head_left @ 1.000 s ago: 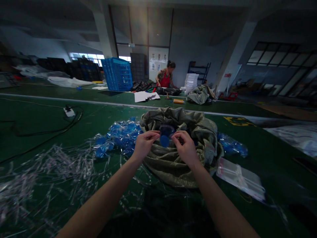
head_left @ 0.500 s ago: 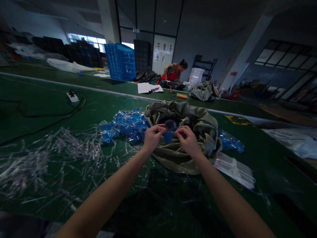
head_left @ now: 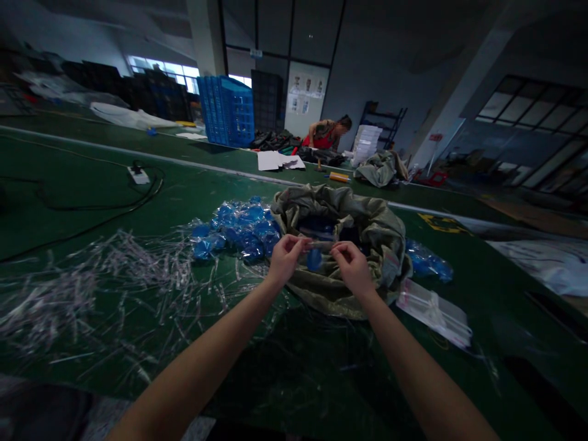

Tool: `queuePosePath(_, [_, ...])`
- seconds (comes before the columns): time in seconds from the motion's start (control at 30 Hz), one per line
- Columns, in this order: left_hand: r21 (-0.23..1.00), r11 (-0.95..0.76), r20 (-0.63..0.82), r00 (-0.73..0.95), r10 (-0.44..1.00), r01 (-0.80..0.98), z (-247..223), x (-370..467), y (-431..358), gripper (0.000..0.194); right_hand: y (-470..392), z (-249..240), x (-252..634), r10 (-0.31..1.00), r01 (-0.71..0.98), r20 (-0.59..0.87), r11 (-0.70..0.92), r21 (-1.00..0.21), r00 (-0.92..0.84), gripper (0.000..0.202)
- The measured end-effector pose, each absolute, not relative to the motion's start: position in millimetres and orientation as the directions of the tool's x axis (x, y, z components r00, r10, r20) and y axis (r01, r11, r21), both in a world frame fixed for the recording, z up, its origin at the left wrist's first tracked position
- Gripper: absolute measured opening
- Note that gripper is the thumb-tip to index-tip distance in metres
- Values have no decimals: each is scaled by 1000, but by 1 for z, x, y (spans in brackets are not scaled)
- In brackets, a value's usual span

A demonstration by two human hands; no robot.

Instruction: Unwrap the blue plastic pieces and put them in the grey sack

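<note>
My left hand [head_left: 283, 260] and my right hand [head_left: 353, 267] pinch opposite ends of the top edge of a clear plastic bag [head_left: 320, 245], pulling it into a straight band. A blue round piece [head_left: 314, 260] hangs just below that edge and seems to be inside the bag. Both hands are over the near rim of a grey-green woven sack [head_left: 316, 297], whose top is rolled down. Blue contents show dimly in the sack's mouth. To its left lies a pile of bagged blue pieces [head_left: 248, 223], and more bagged blue pieces [head_left: 427, 260] lie on the right.
Thin clear plastic strips [head_left: 151, 263] are scattered across the green table [head_left: 206, 165] at left. A stack of flat clear bags [head_left: 434, 315] lies right of the sack. Farther back are a power strip [head_left: 138, 174], blue crates [head_left: 225, 110] and a person in red [head_left: 324, 135] leaning over dark items.
The bag's top edge now shows as a taut whitish band between my hands. My hands have shifted very slightly; the view has moved a little. The sack and piles stay put.
</note>
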State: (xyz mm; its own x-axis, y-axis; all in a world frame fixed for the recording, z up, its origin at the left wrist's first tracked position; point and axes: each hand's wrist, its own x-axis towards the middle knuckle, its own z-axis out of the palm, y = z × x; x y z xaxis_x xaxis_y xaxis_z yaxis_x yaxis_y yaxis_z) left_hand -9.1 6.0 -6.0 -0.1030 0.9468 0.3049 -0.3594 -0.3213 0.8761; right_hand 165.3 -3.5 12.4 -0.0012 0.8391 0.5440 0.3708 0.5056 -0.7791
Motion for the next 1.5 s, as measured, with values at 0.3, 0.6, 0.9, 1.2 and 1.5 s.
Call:
queuePosePath(0.3, [934,8,-29,-54,998,-356,-25,0,-4,20,-10,-38,165,980,-17,151,154,-988,133,25])
queuePosePath(0.6, [980,145,-149,-15,989,-135,-38,-1,-5,11,-13,-52,168,970,27,179,177,-984,162,30])
queuePosePath(0.9, [158,-712,675,452,584,684,-13,8,-6,22,-15,-56,167,951,110,289,277,-955,114,19])
queuePosePath(1.2, [-192,-794,516,747,418,577,2,17,8,20,-23,-44,174,846,396,532,480,-783,26,18])
queuePosePath(1.5, [-263,-779,500,771,395,570,5,18,10,19,-27,-41,174,802,494,594,540,-681,-57,18])
